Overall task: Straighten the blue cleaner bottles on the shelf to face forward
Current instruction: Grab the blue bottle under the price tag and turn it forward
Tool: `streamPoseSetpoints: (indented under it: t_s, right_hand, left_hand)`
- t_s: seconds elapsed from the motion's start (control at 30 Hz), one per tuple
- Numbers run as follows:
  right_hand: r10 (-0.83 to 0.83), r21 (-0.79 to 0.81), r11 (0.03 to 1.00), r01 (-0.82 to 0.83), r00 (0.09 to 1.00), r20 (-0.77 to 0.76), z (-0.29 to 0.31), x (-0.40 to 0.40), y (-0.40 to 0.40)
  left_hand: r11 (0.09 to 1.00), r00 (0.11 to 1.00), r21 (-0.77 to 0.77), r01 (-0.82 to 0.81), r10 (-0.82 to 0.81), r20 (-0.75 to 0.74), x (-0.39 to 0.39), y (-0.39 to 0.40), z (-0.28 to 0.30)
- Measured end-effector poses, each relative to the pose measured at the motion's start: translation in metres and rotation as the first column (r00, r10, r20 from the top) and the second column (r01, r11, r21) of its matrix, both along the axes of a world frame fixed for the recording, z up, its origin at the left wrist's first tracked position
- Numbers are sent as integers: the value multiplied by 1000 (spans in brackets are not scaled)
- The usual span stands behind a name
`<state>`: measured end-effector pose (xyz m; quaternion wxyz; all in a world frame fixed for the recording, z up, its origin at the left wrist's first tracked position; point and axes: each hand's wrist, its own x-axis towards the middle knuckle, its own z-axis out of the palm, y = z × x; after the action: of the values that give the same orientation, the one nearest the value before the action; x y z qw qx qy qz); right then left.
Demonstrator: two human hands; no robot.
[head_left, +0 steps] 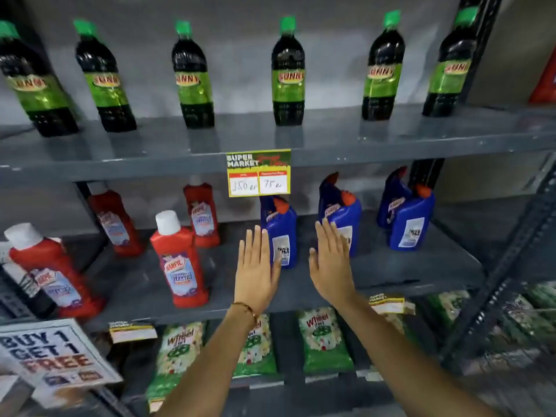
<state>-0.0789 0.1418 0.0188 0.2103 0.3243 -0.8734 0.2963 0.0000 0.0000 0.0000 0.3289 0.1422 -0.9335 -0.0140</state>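
Several blue cleaner bottles with orange caps stand in pairs on the middle shelf (391,272). The front bottle of the left pair (282,233) shows its back label, as does the front right one (410,225). A middle bottle (346,218) is partly hidden by my right hand. My left hand (255,272) is flat with fingers apart, just left of the left front bottle and touching its side. My right hand (332,263) is flat too, in front of the middle bottle. Neither hand holds anything.
Red cleaner bottles (180,260) with white caps stand left on the same shelf. Dark green-capped bottles (287,76) line the upper shelf. A yellow price tag (258,173) hangs from its edge. Green detergent packs (325,341) fill the lower shelf. A promo sign (51,356) sits at lower left.
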Motion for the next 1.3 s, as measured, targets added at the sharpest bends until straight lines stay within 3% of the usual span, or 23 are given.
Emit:
streamPoseSetpoints:
  t_s: [0.17,0.27,0.37,0.47,0.63,0.77,0.93,1.0,1.2,1.3]
  right_hand:
    - [92,76,991,-108,977,192,-35,-48,-21]
    - [183,62,972,-225,899,399,-47,-78,-34]
    - [218,-43,966,-254,718,661,-54,-107,-47]
    - [271,-162,959,-234,580,768,-58,-122,-56]
    - [330,-273,944,-185,512,793,-65,-129,-67]
    - [349,-303,937,-174,533,771,-68,-129,-75]
    - [423,-405,902,-151,494,760,-61,-127,-72]
    - [465,-457,879,-139,469,751,-53,-125,-73]
    - [482,-476,868,-140,465,743,-38,-110,-89]
    - [527,-539,834,-119,460,714,-30,-108,-90]
  left_hand:
    - [979,990,196,-61,35,133,-39,-20,-32]
    - [931,961,345,-119,21,276,-59,-32,-43]
    - [770,937,607,-196,-36,349,-76,-44,-47]
    - [564,945,795,-220,-78,317,-89,-57,-47]
    - [426,968,884,-191,-70,242,-110,-65,-45]
    - [473,970,860,-190,-45,239,-116,-63,-37]
    - [401,995,913,-75,-29,94,-107,-64,-46]
    - [418,998,906,-65,12,66,-104,-58,-47]
    - [660,993,746,-87,117,12,-103,-31,-33]
    - [730,998,682,-48,66,-1,-96,-26,-28]
